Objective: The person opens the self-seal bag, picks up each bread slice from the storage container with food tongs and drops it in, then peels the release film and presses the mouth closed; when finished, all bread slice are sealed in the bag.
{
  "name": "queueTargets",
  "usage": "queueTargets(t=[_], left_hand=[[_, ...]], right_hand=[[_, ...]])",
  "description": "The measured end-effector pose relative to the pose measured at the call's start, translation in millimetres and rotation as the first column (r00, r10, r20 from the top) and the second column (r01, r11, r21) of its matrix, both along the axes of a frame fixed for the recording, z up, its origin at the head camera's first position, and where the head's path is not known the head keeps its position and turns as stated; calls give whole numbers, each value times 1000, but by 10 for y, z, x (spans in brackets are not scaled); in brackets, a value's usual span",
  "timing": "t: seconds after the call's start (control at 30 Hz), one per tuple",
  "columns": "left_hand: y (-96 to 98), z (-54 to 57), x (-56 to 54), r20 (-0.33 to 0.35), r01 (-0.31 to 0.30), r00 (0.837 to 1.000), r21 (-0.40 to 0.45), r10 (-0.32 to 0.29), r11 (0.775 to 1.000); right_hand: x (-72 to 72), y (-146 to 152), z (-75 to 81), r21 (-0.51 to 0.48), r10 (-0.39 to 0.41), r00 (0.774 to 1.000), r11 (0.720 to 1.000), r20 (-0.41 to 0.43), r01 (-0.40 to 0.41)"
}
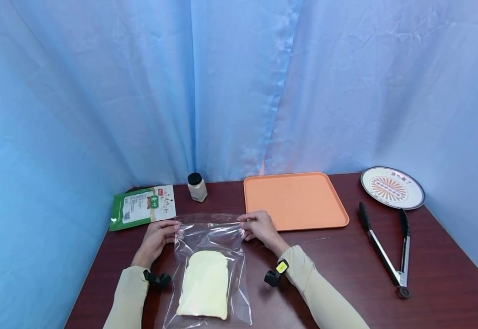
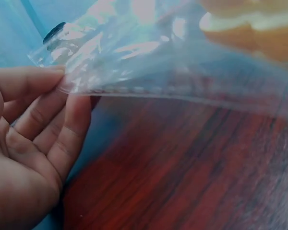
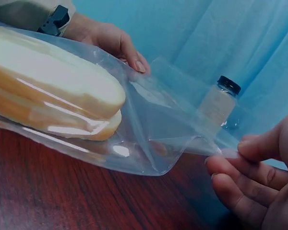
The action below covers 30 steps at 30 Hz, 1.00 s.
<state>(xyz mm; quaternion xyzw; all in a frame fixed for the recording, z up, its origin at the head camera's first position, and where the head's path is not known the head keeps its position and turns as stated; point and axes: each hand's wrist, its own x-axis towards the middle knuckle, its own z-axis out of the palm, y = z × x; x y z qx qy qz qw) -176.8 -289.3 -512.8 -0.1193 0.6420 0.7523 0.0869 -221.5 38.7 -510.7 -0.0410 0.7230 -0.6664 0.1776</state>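
A clear plastic bag [image 1: 212, 237] with slices of bread [image 1: 205, 284] inside lies in front of the person. In the right wrist view, two thick bread slices [image 3: 53, 76] show stacked within it. My left hand [image 1: 156, 240] pinches the bag's upper left corner between thumb and fingers, which the left wrist view shows close up. At the upper right corner, my right hand [image 1: 263, 230] pinches the plastic edge. The bag's top stretches between the two hands, its side seam [image 2: 149, 92] raised over the table in the left wrist view.
Behind the bag stand a black-lidded jar [image 1: 198, 188] and, to its left, a green and white packet [image 1: 142, 208]. An orange tray [image 1: 296, 201] lies at the back. To the right are metal tongs [image 1: 383, 253] with black tips and a patterned plate [image 1: 393, 187]. Blue curtains [image 1: 239, 91] surround the table.
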Motion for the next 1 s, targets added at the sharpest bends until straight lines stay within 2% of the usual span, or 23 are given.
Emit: queueTargets(t=[0.23, 0.4, 0.57, 0.77, 0.87, 1.0], left_hand=[[4, -34, 6, -81, 17, 997, 76, -11, 997], [2, -50, 1, -101, 31, 995, 91, -22, 995], [4, -56, -16, -82, 20, 997, 55, -15, 998], [17, -59, -39, -73, -14, 997, -36, 12, 999], [18, -65, -49, -72, -19, 997, -60, 14, 998], [30, -63, -65, -81, -40, 996, -44, 37, 998]], right_hand=[[9, 25, -14, -31, 36, 999, 999, -38, -37], [10, 26, -15, -23, 43, 997, 999, -65, -44], [-12, 13, 10, 53, 38, 994, 998, -104, -33], [-61, -8, 33, 174, 16, 985, 985, -169, 13], [-82, -12, 43, 177, 17, 985, 984, -174, 14], [-99, -12, 54, 135, 34, 984, 991, -177, -10]])
